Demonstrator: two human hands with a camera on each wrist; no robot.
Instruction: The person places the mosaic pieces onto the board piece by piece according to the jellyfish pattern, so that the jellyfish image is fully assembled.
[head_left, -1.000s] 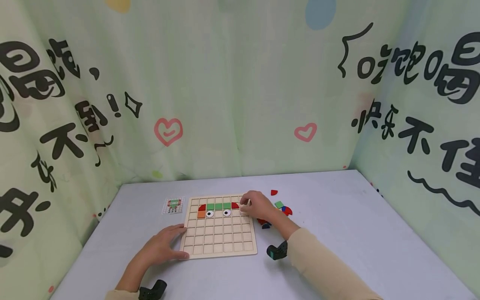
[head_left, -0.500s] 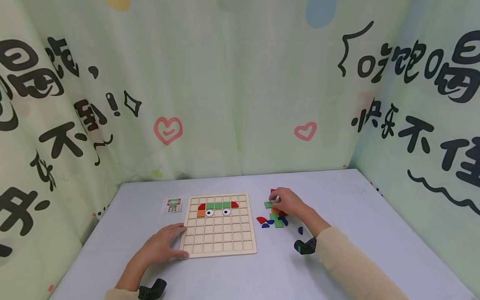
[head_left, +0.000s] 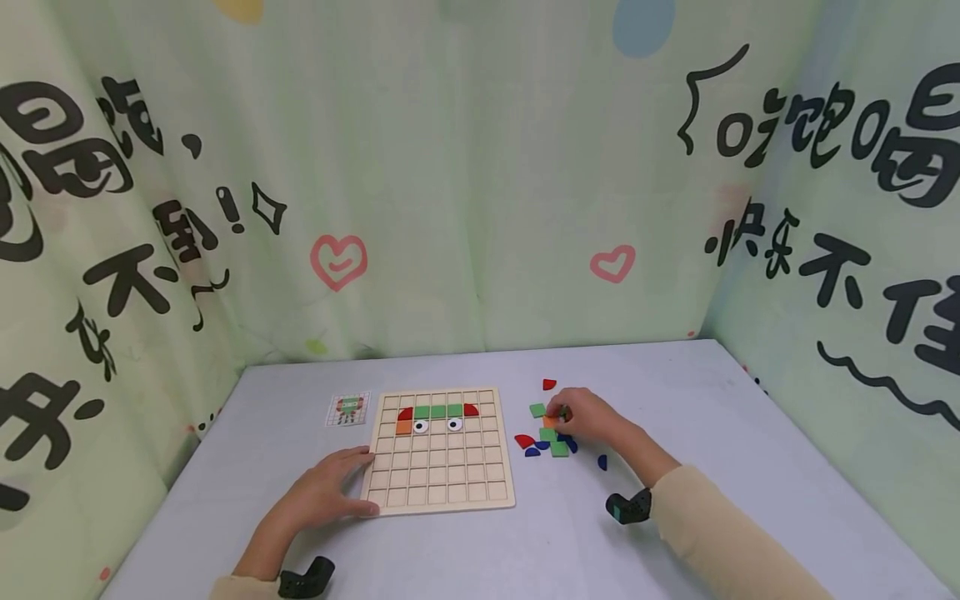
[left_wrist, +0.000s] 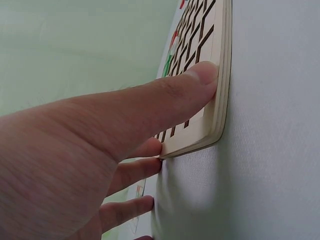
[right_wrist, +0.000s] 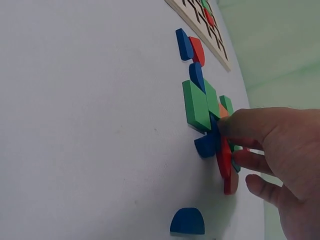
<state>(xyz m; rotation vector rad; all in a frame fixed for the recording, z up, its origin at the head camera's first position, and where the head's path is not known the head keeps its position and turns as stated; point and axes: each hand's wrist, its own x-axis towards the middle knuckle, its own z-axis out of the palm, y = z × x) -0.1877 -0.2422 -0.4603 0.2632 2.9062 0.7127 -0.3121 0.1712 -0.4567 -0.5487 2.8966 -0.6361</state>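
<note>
A wooden grid board (head_left: 437, 492) lies on the table. Set in its upper cells are green squares (head_left: 438, 411), red quarter-round pieces, an orange square (head_left: 403, 427) and two eye pieces (head_left: 454, 425). My left hand (head_left: 330, 490) rests at the board's near left corner; in the left wrist view its thumb (left_wrist: 197, 77) lies on the board's edge. My right hand (head_left: 588, 414) is at the loose pieces right of the board, fingers bent among green, orange, red and blue ones. In the right wrist view its thumb (right_wrist: 235, 122) overlaps an orange piece; I cannot tell whether it pinches one.
A small picture card (head_left: 348, 409) with a grid figure lies left of the board. Loose pieces include a red one (head_left: 549, 384) toward the back and a blue half-round (head_left: 602, 462) nearer the front. A patterned curtain (head_left: 480, 208) hangs behind the table.
My right hand has left the board's upper right side and moved right to the loose pieces, then slightly lower over them. The left hand has stayed at the board's corner.
</note>
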